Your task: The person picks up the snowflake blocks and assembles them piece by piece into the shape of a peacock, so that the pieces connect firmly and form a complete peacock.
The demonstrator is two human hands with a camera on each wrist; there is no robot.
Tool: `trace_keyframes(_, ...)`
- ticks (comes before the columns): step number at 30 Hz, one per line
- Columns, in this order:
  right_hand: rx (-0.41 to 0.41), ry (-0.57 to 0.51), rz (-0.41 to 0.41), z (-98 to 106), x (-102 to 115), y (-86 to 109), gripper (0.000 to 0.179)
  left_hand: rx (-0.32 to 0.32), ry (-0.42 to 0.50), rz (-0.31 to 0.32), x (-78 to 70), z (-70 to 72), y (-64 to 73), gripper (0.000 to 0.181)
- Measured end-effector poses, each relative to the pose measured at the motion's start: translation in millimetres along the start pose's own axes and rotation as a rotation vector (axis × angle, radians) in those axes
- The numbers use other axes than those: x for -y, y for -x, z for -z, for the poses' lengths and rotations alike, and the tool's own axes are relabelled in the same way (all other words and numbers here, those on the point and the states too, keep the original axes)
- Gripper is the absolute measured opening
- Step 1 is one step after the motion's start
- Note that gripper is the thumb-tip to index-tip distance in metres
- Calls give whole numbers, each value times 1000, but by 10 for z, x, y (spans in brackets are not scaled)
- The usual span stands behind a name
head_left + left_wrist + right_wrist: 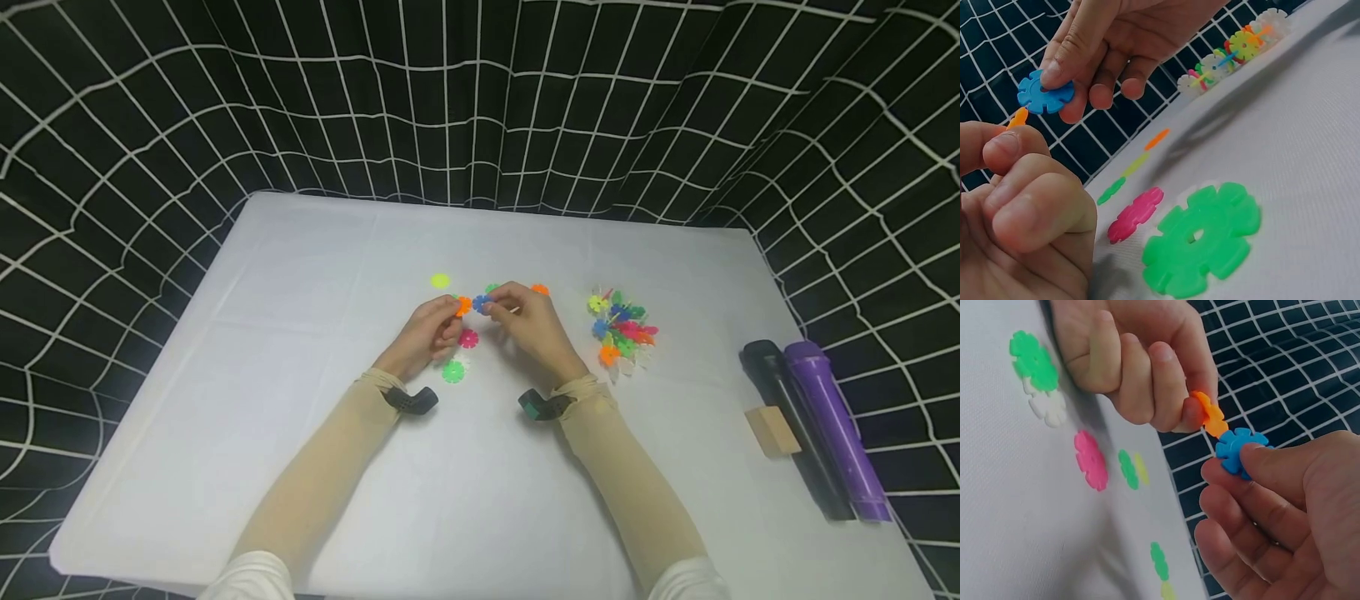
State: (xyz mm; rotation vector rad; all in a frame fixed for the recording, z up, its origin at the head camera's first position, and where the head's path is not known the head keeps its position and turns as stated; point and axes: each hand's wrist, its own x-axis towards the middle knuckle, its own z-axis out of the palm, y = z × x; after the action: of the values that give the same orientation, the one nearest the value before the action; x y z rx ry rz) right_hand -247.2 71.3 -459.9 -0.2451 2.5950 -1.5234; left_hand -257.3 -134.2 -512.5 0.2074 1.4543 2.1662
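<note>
My left hand [427, 332] pinches an orange notched plastic disc [1211, 415], a flower-shaped linking piece, between thumb and forefinger. Facing it, my right hand [534, 327] pinches a blue notched disc [1229, 450] the same way. The two discs meet at their rims above the table; whether their slots interlock I cannot tell. Below the hands lie a pink disc [1136, 215], a green disc [1210, 237] and a white one [1047, 409] partly beside the green. Farther back are a yellow disc [440, 281], another green disc [492, 289] and another orange disc [540, 289].
Right of my right hand sits a cluster of many-coloured discs [622, 325]. Near the table's right edge lie a black tube-like object [798, 433] and a purple one [836, 433], with a wooden block [772, 431] against the black one. A black grid-patterned curtain [480, 100] surrounds the white table [315, 275].
</note>
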Motion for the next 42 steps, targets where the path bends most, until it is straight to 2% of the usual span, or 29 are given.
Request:
trace_keyframes(6,-3,58,17,1,6,8,13,17,-59,14,15,8,5,20)
trace_keyframes(13,-25,116,104,-17,-33,33,5,57,-140,64,13,-5,4,21)
trace_keyframes(18,-33,130,139,-45,-44,29,6,66,-139,59,4,-16,-5,18)
trace_keyframes(21,26,112,79,-46,-48,22,15,71,-100,43,10,-20,-6,17)
trace_keyframes(24,132,196,26,-58,-86,20,29,69,-79,24,9,-24,2,16)
trace_keyframes(28,263,408,73,-116,-128,25,36,40,-86,-4,-1,-24,19,14)
trace_keyframes(30,282,476,108,-151,-124,29,35,24,-86,-13,-6,-22,21,12)
trace_keyframes(32,284,512,107,-178,-118,32,34,11,-80,-20,-9,-19,20,10)
trace_keyframes(35,278,476,71,-188,-134,16,27,-12,-58,-26,-6,-9,15,7)
trace_keyframes(39,268,354,-4,-152,-182,-12,14,-41,-29,-26,6,6,10,6)
trace_keyframes(42,233,291,-9,-117,-199,-25,12,-56,-20,-31,9,10,5,7)
